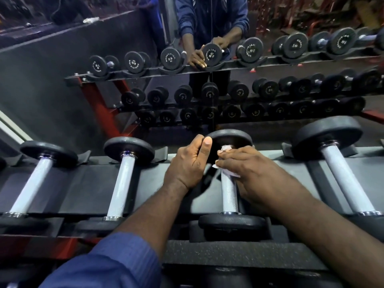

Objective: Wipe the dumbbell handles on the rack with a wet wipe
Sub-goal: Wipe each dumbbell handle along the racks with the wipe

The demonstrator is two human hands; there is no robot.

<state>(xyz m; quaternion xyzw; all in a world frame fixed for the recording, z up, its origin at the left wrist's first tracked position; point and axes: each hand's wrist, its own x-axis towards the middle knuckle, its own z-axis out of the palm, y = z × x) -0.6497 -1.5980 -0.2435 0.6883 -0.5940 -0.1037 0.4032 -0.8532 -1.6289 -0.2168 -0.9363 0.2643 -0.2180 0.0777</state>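
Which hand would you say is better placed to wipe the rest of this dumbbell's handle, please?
The right hand, most likely: it holds the wet wipe around the far end of the handle and could slide toward the near head. The left hand grips the far head, steadying it.

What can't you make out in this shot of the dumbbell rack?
All in the head view.
The wipe: mostly covered by the right hand; only white scraps show.
The handle: far end hidden under wipe and right hand.
The far disc: partly behind the left hand.
The lower tier: dark, cut off by the bottom edge.
The labels on lower mirrored rows: too dim and small.
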